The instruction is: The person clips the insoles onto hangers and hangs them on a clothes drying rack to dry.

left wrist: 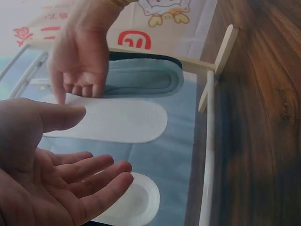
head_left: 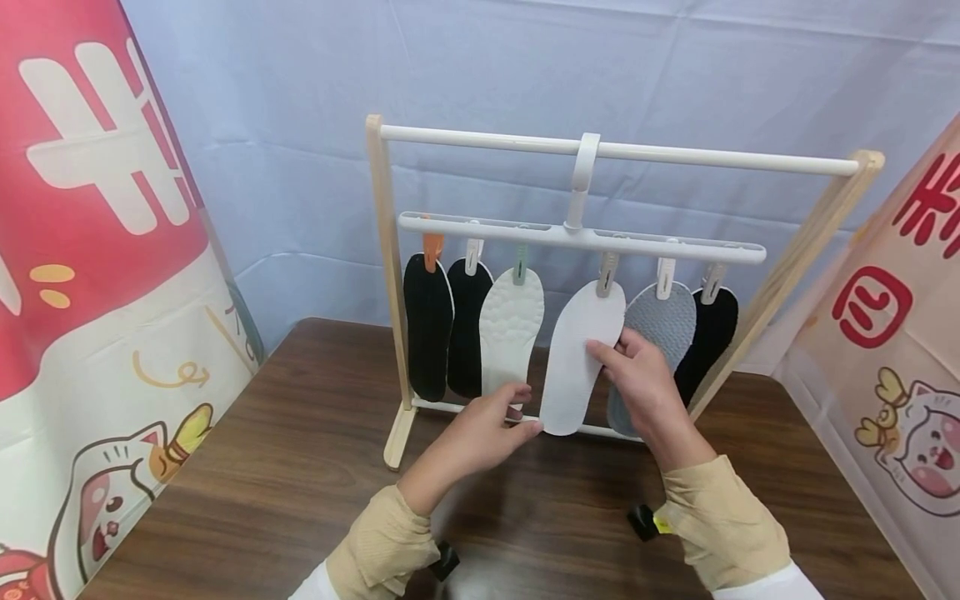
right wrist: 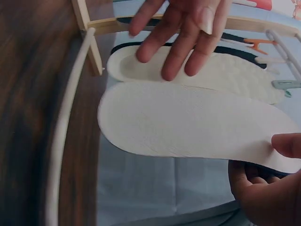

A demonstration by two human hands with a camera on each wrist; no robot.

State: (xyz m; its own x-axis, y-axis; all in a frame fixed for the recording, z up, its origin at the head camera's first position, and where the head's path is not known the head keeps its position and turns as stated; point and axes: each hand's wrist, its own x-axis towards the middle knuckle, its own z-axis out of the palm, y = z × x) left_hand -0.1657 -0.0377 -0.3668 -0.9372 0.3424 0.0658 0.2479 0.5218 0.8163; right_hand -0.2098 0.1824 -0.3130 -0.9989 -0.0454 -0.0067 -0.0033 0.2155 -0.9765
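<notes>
A plain white insole [head_left: 577, 367] hangs from a grey clip [head_left: 607, 275] on the white hanger bar [head_left: 487, 227]. My right hand [head_left: 645, 383] pinches its right edge, thumb on the front face and fingers behind, as the right wrist view also shows on the insole [right wrist: 188, 122]. Near the insole's lower left edge is my left hand [head_left: 483, 429], its fingers spread and relaxed. In the left wrist view that hand [left wrist: 61, 179] holds nothing. Just behind it hangs a cream, bumpy insole [head_left: 512, 317] on a green clip [head_left: 521, 265].
A wooden rack [head_left: 386, 275] with a white top rod [head_left: 480, 137] stands on the brown table [head_left: 300, 450]. Two black insoles [head_left: 429, 333] hang at left; a grey insole [head_left: 663, 321] and another black insole [head_left: 712, 333] hang at right. Printed cloths flank both sides.
</notes>
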